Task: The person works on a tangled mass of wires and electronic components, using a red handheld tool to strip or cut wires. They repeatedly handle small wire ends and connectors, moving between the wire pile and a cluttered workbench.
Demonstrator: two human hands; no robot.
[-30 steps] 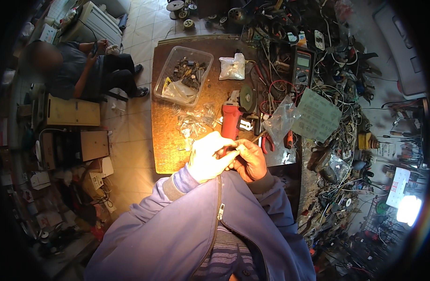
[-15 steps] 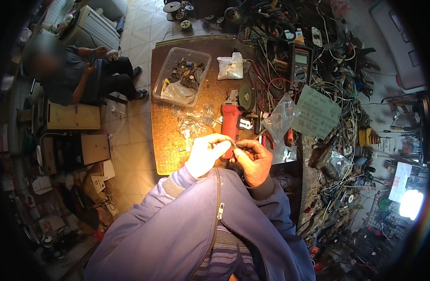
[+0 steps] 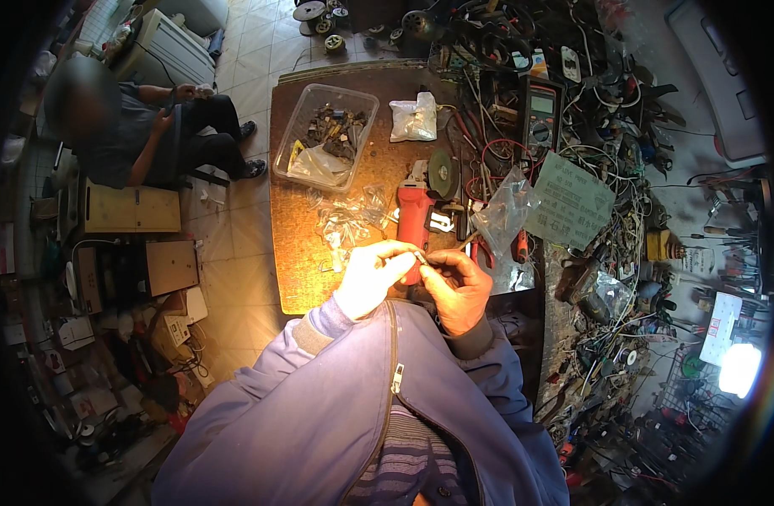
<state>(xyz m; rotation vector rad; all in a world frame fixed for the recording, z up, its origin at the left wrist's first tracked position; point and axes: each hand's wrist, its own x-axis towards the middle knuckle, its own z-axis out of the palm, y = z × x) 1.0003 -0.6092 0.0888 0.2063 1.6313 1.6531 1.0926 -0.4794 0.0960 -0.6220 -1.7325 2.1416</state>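
Observation:
At the near edge of the bench, my left hand (image 3: 374, 274) and my right hand (image 3: 457, 287) meet, thumbs and fingers pinched together. Between the fingertips is a small metallic piece (image 3: 420, 257), too small to name; both hands hold it. Just beyond them lies a red angle grinder (image 3: 416, 211) with a dark disc (image 3: 443, 174) at its far end. Left of the grinder, clear plastic bags (image 3: 351, 215) with small parts lie crumpled on the wood.
A clear plastic tub (image 3: 366, 139) of small parts stands at the far left of the bench (image 3: 290, 270). Beyond the grinder sits a white bag (image 3: 414, 118). To the right are a multimeter (image 3: 540, 118), a sheet of green printed paper (image 3: 570, 201), pliers (image 3: 486, 253) and tangled wires. Another person (image 3: 117, 126) sits at left.
The small piece between my fingertips has turned slightly and shows more of its shiny side. My hands stay in nearly the same place.

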